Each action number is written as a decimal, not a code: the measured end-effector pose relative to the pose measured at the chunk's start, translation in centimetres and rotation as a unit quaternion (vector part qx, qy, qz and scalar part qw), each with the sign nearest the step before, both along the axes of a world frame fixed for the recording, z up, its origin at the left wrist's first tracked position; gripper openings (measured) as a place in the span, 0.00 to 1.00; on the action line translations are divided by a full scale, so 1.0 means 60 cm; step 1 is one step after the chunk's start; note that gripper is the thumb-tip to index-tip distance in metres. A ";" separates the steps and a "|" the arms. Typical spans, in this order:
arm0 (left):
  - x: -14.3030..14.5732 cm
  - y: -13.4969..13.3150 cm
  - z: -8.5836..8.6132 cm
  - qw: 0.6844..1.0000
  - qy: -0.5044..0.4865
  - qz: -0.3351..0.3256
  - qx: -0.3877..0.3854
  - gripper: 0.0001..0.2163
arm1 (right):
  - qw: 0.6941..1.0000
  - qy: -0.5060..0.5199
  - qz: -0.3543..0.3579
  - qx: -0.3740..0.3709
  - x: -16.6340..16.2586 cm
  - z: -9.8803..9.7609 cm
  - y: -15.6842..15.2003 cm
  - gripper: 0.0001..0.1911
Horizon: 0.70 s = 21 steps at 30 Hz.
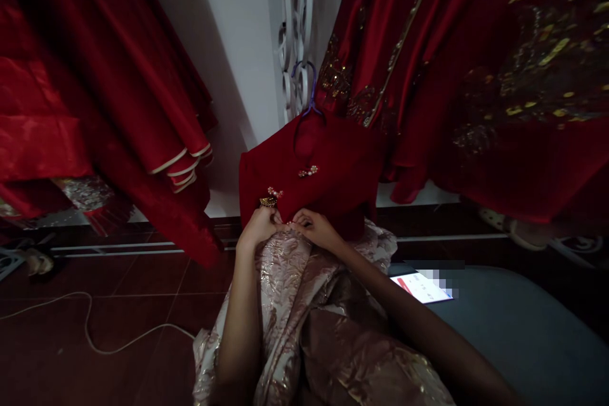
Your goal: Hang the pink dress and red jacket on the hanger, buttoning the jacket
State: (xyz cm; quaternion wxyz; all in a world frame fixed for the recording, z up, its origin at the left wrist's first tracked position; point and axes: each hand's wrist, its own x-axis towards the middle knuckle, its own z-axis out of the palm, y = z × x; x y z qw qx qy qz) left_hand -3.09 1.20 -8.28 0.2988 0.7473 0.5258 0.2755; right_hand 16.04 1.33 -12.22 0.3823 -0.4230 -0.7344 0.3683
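A red garment point(328, 203) with long folds hangs on a purple hanger point(311, 92) in front of me. Beaded pearl clasps point(308, 171) run down its front, with a gold ornament point(268, 202) beside one. My left hand point(259, 226) is closed in a pinch at its lower front edge. From the right, my right hand point(316, 228) pinches the same spot, fingertips almost meeting the left ones. Small pearly beads show between them; the exact grip is partly hidden. Pink-and-gold brocade cloth point(285, 279) spreads below both hands; whether it joins the red garment I cannot tell.
Red clothes point(137, 63) hang at the left, and gold-trimmed red dresses point(428, 44) at the right. A white scrolled metal stand point(285, 32) holds the hanger. Right of me, a lit phone point(421, 287) lies on a grey seat point(514, 330). A thin cable point(90, 323) crosses the tiled floor.
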 end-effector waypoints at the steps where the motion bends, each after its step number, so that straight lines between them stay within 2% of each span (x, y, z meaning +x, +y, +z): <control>1: 0.000 0.000 -0.001 1.000 0.004 -0.001 0.000 0.09 | 1.000 0.001 0.003 -0.001 0.000 0.000 0.000 0.08; 6: 0.003 -0.001 0.001 0.999 0.025 0.026 0.024 0.04 | 1.000 0.012 0.008 0.003 -0.002 -0.002 0.000 0.08; 13: 0.004 0.003 -0.003 0.998 -0.022 0.061 0.011 0.06 | 0.997 0.064 -0.009 -0.028 -0.007 -0.015 0.003 0.09; 17: 0.000 0.005 -0.011 0.998 -0.036 0.048 -0.006 0.06 | 0.995 0.081 -0.004 -0.051 -0.009 -0.016 0.004 0.10; 21: 0.002 0.006 -0.011 0.984 -0.162 -0.004 -0.078 0.14 | 0.992 0.068 0.039 -0.095 0.006 0.006 0.006 0.14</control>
